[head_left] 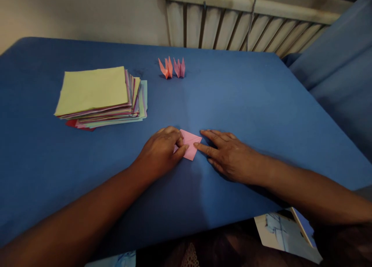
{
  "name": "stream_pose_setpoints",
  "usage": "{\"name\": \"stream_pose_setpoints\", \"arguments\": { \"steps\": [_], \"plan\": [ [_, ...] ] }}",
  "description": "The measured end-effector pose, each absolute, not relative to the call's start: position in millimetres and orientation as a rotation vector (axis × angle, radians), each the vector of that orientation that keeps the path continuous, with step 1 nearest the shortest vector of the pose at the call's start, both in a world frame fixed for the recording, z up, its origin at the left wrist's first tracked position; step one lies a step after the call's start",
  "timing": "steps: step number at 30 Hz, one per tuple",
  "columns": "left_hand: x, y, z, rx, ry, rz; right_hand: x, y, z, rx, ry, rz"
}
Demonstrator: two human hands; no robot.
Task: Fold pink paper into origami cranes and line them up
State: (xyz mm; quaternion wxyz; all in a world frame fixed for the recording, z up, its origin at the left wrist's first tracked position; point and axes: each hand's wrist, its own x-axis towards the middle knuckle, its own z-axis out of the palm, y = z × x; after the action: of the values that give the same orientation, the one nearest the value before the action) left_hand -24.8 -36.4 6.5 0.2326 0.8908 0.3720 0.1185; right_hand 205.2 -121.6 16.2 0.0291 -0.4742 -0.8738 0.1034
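A small folded piece of pink paper lies flat on the blue table near its front, with crease lines across it. My left hand covers its left end, thumb and curled fingers pinching the paper there. From the right, my right hand rests with its fingers spread, one fingertip touching the paper's right part. The paper's left end is partly hidden under the left hand's fingers.
A thick stack of coloured paper, yellow on top, sits at the left. Two folded paper cranes, one orange and one purple, stand at the back. Behind the table is a radiator; a blue curtain hangs at the right.
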Motion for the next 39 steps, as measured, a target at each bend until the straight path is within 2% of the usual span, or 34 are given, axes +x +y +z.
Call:
{"name": "stream_pose_setpoints", "arguments": {
  "steps": [39],
  "plan": [
    [-22.4, -35.8, 9.4, 2.464, 1.074, 0.251, 214.1, -112.9, 18.4, -1.565, -2.715, 0.26]
  ]
}}
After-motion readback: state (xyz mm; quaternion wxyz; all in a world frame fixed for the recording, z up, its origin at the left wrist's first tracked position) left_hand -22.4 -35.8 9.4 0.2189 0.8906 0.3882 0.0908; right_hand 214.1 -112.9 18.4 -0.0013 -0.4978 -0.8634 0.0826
